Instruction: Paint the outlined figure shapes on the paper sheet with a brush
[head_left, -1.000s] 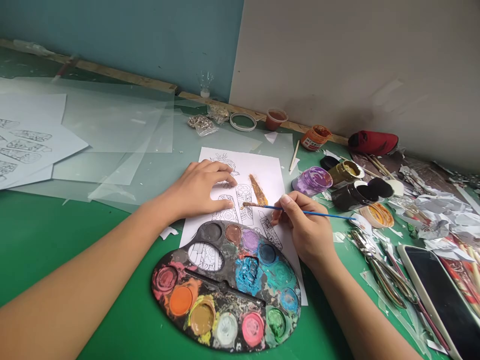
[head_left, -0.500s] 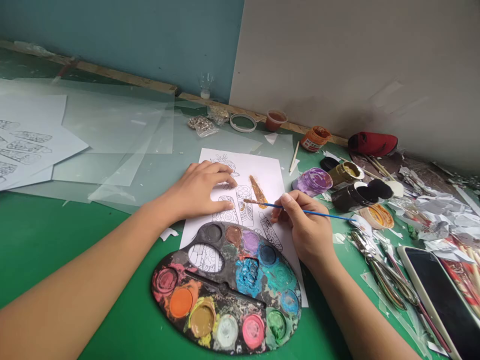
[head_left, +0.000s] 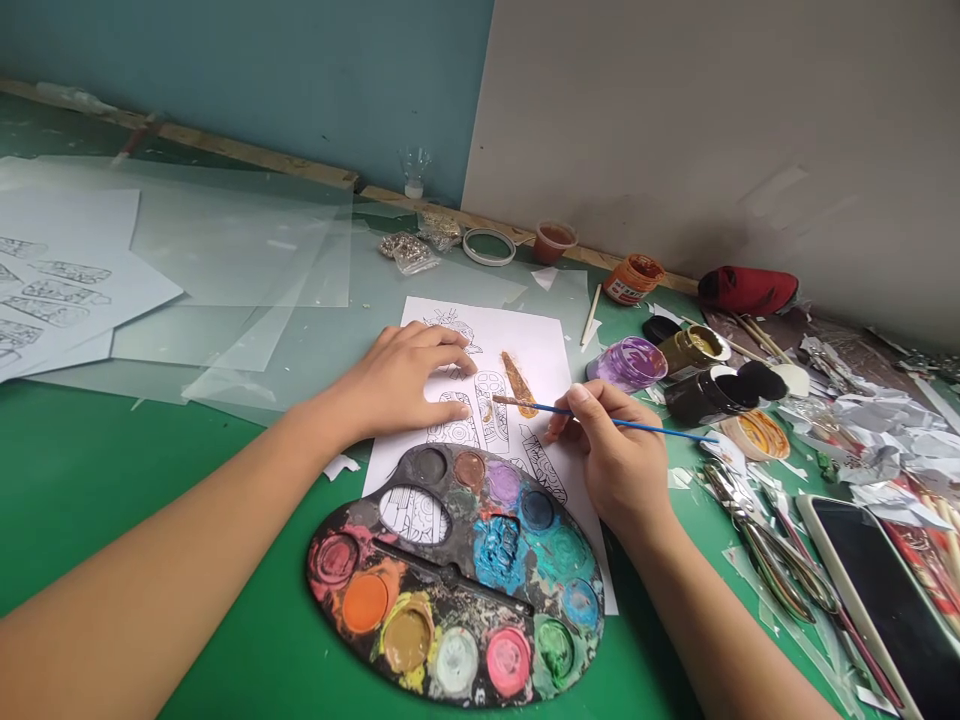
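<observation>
Between the fingers of my right hand [head_left: 619, 450] is a blue-handled paintbrush [head_left: 634, 426], its brownish tip over a patterned shape on the white printed sheet [head_left: 536, 335]. My left hand [head_left: 412, 385] rests on the sheet's left side, fingers spread and holding nothing. A narrow shape [head_left: 517, 385] near the brush is painted golden brown; the other visible outlines are mostly black and white. A paint-smeared black palette [head_left: 427, 575] with several coloured wells covers the lower part of the sheet, and a bit of printing shows through its thumb hole.
Right of the sheet stand open paint jars: purple [head_left: 626, 365], ochre [head_left: 694, 350], black [head_left: 712, 395] and orange [head_left: 634, 279]. Farther right lie pliers [head_left: 772, 555], a phone [head_left: 877, 600] and paper scraps [head_left: 892, 430]. Clear sheets [head_left: 225, 250] and printed papers [head_left: 67, 280] spread across the left.
The whole view has shifted very slightly. Both hands keep almost the same pose, and the brush tip stays over nearly the same spot on the sheet.
</observation>
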